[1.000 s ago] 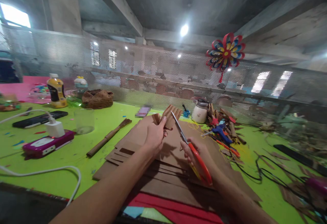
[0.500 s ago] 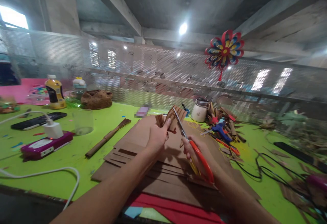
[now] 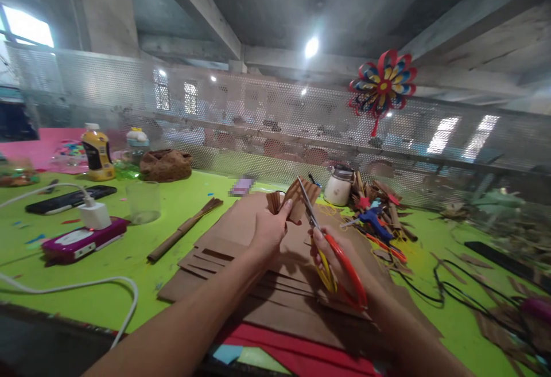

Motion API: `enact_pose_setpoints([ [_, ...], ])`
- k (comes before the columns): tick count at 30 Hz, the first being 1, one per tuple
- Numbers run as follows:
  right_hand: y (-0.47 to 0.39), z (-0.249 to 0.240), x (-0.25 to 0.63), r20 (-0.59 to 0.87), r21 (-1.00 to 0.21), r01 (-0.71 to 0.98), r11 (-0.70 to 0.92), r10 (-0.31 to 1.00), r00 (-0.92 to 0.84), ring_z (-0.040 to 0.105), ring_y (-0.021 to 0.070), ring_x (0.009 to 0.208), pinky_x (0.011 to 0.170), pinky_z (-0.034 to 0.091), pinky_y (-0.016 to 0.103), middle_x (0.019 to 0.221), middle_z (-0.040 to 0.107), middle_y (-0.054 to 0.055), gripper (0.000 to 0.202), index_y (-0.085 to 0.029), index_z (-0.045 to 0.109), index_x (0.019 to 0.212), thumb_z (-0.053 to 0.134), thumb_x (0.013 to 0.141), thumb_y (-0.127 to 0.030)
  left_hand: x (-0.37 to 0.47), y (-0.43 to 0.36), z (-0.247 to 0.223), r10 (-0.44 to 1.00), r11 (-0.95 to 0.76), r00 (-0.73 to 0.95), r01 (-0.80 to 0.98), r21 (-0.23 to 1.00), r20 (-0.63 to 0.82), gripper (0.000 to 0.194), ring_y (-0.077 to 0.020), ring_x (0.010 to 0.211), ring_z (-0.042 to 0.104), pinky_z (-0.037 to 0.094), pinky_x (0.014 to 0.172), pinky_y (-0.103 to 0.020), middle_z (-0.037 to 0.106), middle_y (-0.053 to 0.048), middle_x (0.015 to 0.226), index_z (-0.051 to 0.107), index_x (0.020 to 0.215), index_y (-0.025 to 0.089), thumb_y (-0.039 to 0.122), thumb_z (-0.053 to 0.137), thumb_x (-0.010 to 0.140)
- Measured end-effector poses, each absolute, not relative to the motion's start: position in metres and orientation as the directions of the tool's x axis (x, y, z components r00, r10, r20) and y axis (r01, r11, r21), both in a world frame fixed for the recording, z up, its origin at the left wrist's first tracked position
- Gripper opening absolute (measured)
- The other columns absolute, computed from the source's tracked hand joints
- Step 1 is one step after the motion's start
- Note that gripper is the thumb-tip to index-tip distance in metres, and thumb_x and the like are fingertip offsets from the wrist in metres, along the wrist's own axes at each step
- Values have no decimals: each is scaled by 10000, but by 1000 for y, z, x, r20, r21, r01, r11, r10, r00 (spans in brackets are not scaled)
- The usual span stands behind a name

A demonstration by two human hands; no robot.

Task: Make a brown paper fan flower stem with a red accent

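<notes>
— What has changed just now?

— The scissors (image 3: 331,251) in the right hand (image 3: 340,256) moved up; the blades are now at the folded brown paper piece (image 3: 297,199), in the middle of the frame, above the desk (image 3: 107,273).

— And the grip?

— The left hand (image 3: 269,230) keeps pinching the piece, fingers closed on it. The right hand is closed through the orange handles. I judge a cut is under way.

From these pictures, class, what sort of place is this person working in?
Probably a craft workshop. The right hand works orange-handled scissors on folded brown card strips over a lime-green table, beside a blue glue gun; a coloured paper pinwheel hangs above.
</notes>
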State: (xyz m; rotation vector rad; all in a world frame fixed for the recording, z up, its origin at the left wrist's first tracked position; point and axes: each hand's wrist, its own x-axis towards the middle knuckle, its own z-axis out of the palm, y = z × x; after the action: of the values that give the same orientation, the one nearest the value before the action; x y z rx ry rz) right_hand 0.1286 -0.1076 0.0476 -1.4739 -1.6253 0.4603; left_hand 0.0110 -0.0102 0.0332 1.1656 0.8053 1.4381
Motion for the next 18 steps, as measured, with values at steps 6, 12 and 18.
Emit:
enact_pose_setpoints([
  [6, -105, 42, 128, 344, -787, 568, 242, 936, 78, 577, 182, 542, 486, 474, 283, 596, 585, 27, 416, -241, 530, 701, 320, 804, -585, 13, -14, 33, 970, -187, 87, -341, 921, 229, 322, -32, 318, 234, 136, 338, -190, 386, 67, 384, 533, 655, 124, 424, 652, 644],
  [12, -104, 41, 130, 334, -821, 505, 266, 941, 48, 539, 148, 520, 489, 467, 252, 590, 552, 20, 404, -211, 489, 700, 333, 810, -567, 11, -18, 37, 978, -152, 69, -402, 903, 196, 317, -29, 331, 227, 136, 342, -192, 336, 79, 380, 446, 567, 154, 366, 674, 626],
  [18, -110, 57, 126, 323, -801, 540, 256, 946, 30, 540, 147, 559, 545, 474, 252, 601, 548, 24, 436, -197, 496, 653, 366, 766, -598, 9, -21, 41, 964, -150, 145, -397, 906, 223, 290, -22, 343, 266, 131, 359, -190, 530, 6, 476, 591, 704, 103, 384, 648, 658],
])
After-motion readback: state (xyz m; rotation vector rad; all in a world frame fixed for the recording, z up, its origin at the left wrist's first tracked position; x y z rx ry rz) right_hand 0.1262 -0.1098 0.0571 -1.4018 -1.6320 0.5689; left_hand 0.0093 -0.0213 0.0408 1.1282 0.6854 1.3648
